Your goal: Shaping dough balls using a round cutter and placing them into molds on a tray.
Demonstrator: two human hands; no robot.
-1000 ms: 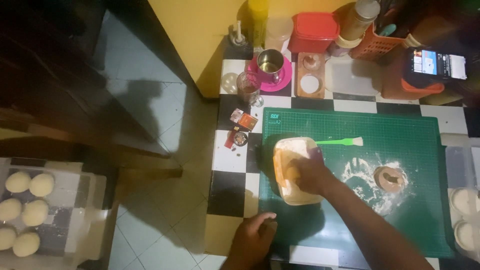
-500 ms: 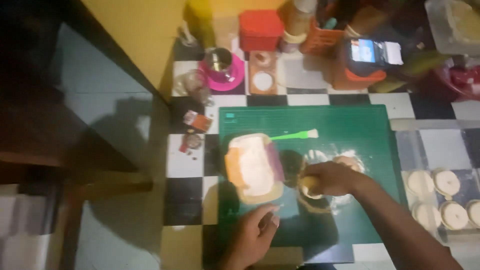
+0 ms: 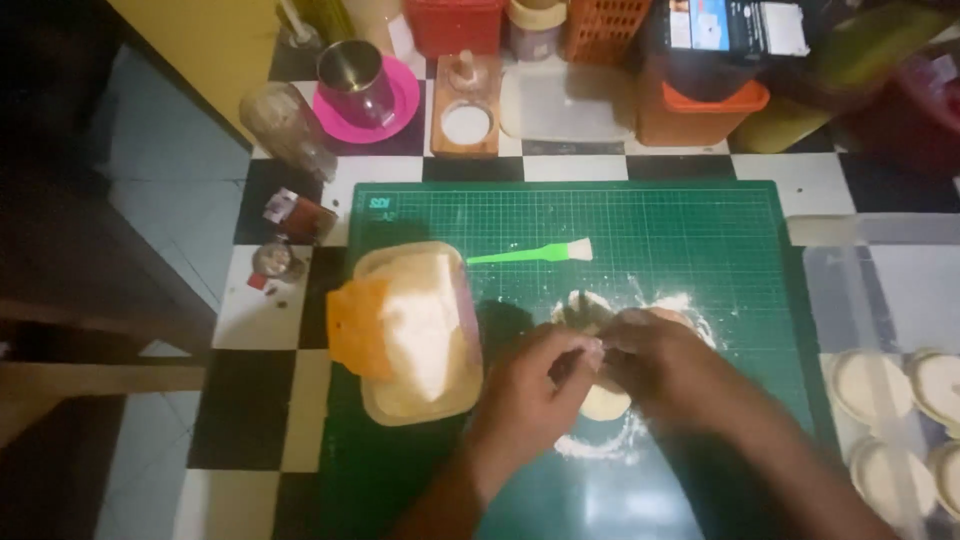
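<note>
both hands meet over a small pale piece of dough (image 3: 604, 400) on the floured middle of the green cutting mat (image 3: 700, 240). the left hand (image 3: 530, 395) and the right hand (image 3: 655, 365) each have their grip pinched on the dough's upper edge, fingertips touching one another, and the hands cover most of it; only its lower rim shows beneath them. both forearms come up from the bottom edge, angled inward. white flour (image 3: 600, 445) is smeared on the mat around the dough.

just to the left of the left hand sits an open oblong tub (image 3: 372, 400) filled with white flour, an orange lid (image 3: 355, 330) tilted against its left side. above the hands a green brush (image 3: 530, 253) lies flat on the mat, well clear. at the right edge a clear tray (image 3: 830, 300) holds round pale dough discs (image 3: 865, 385).

further back on the checkered surface (image 3: 270, 300) stand a metal cup (image 3: 350, 72) on a pink saucer (image 3: 395, 105), a wooden press (image 3: 465, 105) and red and orange baskets, partly cut off.
</note>
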